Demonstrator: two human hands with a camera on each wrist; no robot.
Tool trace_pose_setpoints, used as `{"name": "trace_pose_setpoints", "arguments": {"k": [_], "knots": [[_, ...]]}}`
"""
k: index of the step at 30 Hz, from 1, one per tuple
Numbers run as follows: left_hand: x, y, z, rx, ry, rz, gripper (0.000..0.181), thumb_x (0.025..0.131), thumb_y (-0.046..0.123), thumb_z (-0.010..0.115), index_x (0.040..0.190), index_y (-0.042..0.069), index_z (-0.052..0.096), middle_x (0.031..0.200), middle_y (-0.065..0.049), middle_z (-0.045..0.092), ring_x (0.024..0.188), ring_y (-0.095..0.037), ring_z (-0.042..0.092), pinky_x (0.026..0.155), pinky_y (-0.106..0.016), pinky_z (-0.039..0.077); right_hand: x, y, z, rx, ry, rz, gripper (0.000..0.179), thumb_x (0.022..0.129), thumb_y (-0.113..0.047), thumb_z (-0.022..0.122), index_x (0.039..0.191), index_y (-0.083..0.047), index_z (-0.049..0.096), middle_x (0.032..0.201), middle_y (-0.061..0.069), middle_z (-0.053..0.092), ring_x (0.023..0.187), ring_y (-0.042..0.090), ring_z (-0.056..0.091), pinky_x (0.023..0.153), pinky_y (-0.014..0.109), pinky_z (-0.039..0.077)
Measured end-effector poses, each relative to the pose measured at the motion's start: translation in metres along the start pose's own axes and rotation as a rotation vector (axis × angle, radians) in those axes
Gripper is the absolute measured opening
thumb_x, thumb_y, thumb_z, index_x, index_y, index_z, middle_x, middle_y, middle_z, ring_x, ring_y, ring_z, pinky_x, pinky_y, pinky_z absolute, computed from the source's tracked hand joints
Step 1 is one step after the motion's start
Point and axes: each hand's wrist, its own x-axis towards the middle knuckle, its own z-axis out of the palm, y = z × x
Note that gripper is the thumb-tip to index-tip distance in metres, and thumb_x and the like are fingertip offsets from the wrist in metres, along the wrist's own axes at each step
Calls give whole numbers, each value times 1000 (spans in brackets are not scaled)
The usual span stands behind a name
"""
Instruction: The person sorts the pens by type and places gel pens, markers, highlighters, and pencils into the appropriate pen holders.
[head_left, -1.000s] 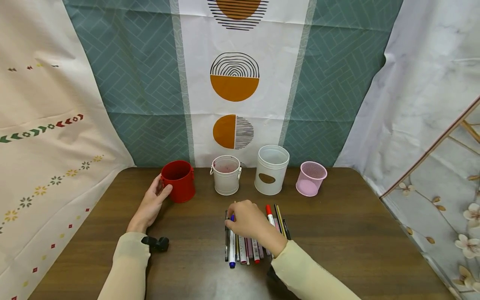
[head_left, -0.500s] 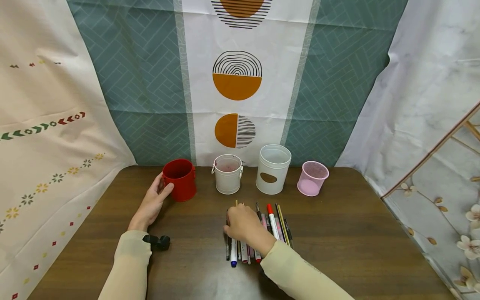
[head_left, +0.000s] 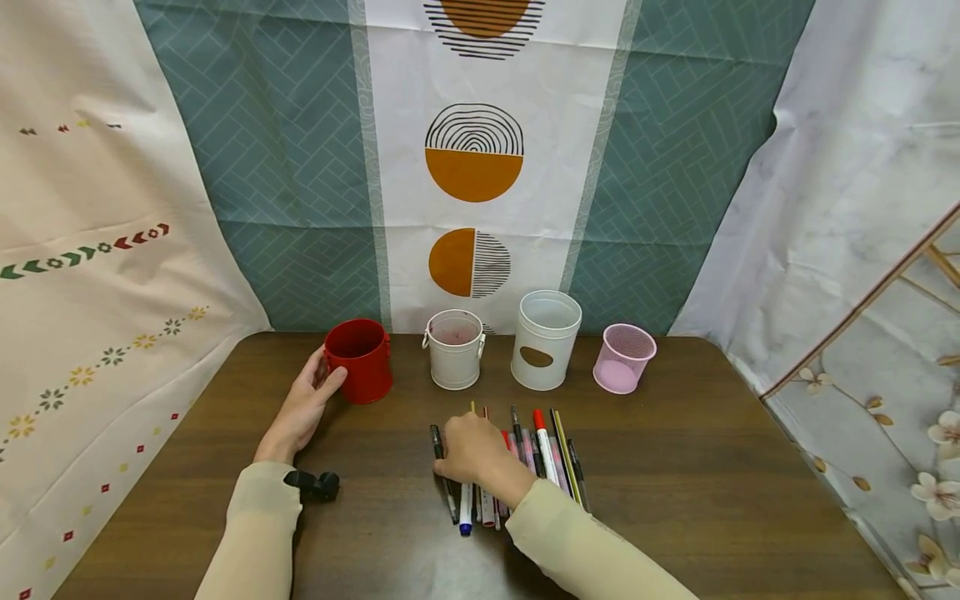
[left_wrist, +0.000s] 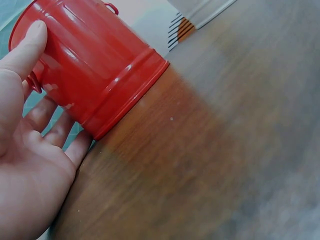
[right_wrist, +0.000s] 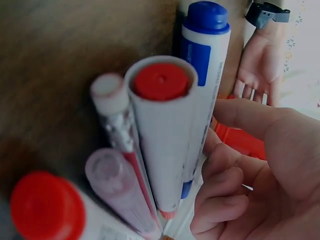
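My left hand (head_left: pixel 302 410) holds a small red metal bucket (head_left: pixel 366 373) at the table's back left, with the thumb on its near side and the fingers behind it. Over the left end of a row of pens and markers, my right hand (head_left: pixel 480 454) pinches a black pen (head_left: pixel 450 502) between thumb and fingers; the pen slants, and its middle is partly hidden. Right beside it lies a white marker with blue ends (right_wrist: pixel 200 75). Close by in the right wrist view are a red-ended white marker (right_wrist: pixel 160 145) and a pencil with a white eraser (right_wrist: pixel 109 92).
Along the back stand a white bucket (head_left: pixel 455 367), a taller white holder (head_left: pixel 546 325) with an oval hole, and a pink mesh cup (head_left: pixel 618 371). A red-capped marker (head_left: pixel 543 442) and a black-and-gold pencil (head_left: pixel 565 454) lie right of my right hand.
My right hand has shifted left from the blue-ended marker to the black pen, and the pen's far end has swung left. The left hand and red bucket have stayed in place.
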Motion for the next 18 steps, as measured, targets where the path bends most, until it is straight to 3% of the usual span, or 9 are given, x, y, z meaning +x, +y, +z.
{"name": "trace_pose_setpoints", "arguments": {"k": [10, 14, 18], "knots": [[-1, 4, 2, -3, 1, -38, 73, 111, 22, 58, 171, 14, 17, 165, -5, 33, 148, -13, 30, 114, -13, 33, 4, 2, 4, 166, -20, 75, 46, 84, -31, 85, 50, -21, 55, 56, -9, 52, 56, 11, 49, 47, 30, 40], [-2, 4, 1, -14, 4, -33, 72, 111, 21, 58, 171, 14, 18, 159, 3, 38, 145, -9, 32, 113, -13, 33, 7, 6, 5, 240, 3, 41, 51, 82, -28, 83, 46, -22, 48, 47, -14, 40, 52, 8, 41, 49, 26, 35], [-2, 4, 1, -10, 1, -21, 72, 111, 21, 58, 171, 15, 18, 156, 6, 40, 143, -8, 34, 110, -11, 35, 11, 10, 3, 322, 33, -37, 45, 81, -23, 80, 47, -23, 51, 46, -17, 40, 56, 6, 41, 60, 25, 38]]}}
